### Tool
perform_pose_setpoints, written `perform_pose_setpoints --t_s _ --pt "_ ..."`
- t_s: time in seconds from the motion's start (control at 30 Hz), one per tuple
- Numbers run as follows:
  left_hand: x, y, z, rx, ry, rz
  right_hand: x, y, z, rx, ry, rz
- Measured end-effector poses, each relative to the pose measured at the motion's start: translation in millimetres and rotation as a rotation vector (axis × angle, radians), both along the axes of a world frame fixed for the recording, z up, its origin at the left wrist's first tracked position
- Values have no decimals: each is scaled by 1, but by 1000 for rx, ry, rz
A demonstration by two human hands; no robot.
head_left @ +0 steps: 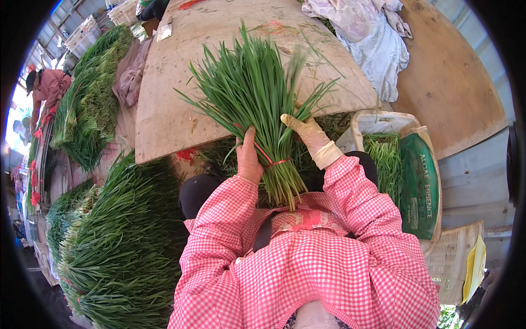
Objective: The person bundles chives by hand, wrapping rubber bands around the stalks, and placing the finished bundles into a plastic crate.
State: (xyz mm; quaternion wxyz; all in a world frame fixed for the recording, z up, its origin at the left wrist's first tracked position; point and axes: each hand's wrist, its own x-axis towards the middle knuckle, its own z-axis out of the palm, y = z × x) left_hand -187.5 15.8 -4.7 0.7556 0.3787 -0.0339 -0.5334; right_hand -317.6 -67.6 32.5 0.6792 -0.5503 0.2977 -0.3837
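A bunch of green chives (246, 82) is held upright over my lap, its leaves fanned over the board and its pale cut stems pointing down at me. A thin red band (278, 163) circles the lower stems, with a red strip slanting up from it toward my left fingers. My bare left hand (250, 159) is closed on the bunch's left side. On its right side my right hand (309, 137), in a cream glove, grips the leaves with the thumb in front; its fingers are mostly hidden behind them. Some leaf tips above the glove are blurred.
A wooden board (181, 104) lies ahead, with red bands (271, 26) and loose blades on it. Big chive heaps (120, 241) stand at left. At right are a white crate (378, 118) of chives, a green sack (419, 186) and cloths (372, 49). Another person (52, 85) bends at far left.
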Motion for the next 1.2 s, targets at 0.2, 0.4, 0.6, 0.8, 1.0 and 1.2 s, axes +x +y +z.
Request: perform_pose_setpoints --t_s 0.2,0.4,0.6,0.8,1.0,1.2 --pt "0 0 -11 13 -16 -81 4 12 -8 -46 116 225" --pt "-5 -6 -14 140 -186 -110 3 10 -17 -211 134 164" --pt "-9 -7 -22 20 -248 -76 8 -2 -26 -225 217 -45" --pt "-4 -9 -18 34 -103 -21 -2 -20 -36 81 74 -158" --pt "-3 -12 -23 20 -84 -14 -3 -24 -36 86 -3 -86" --pt "0 -13 -19 70 -145 29 -14 -24 -22 -329 224 154"
